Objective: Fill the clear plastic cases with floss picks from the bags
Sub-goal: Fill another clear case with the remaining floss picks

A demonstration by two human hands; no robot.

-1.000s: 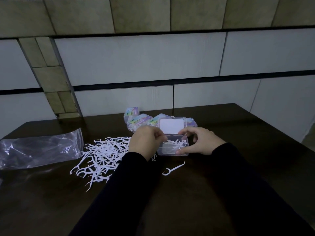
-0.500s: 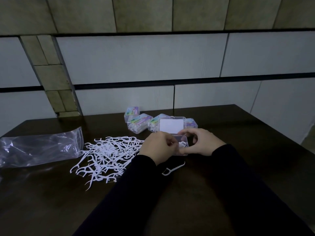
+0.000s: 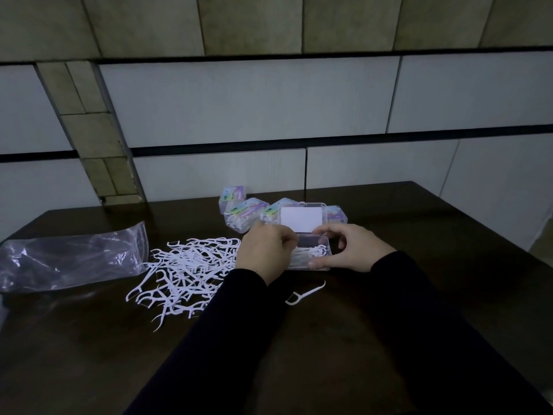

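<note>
An open clear plastic case (image 3: 317, 248) sits on the dark table, its lid (image 3: 301, 218) with a white label standing up behind. White floss picks lie inside it. My left hand (image 3: 264, 253) is at the case's left end, fingers pinched over the picks; what it grips is hidden. My right hand (image 3: 356, 250) holds the case's right end, thumb on the front edge. A pile of loose floss picks (image 3: 185, 271) spreads left of my left hand. One single pick (image 3: 305, 293) lies in front of the case.
An emptied clear plastic bag (image 3: 68, 259) lies at the far left. Several closed cases with colourful labels (image 3: 245, 214) stand behind the open case, near the wall. The table's right edge (image 3: 478, 232) runs diagonally.
My left hand went from the case's left side over the case, then drew back slightly to its left end. The right hand stayed on the case.
</note>
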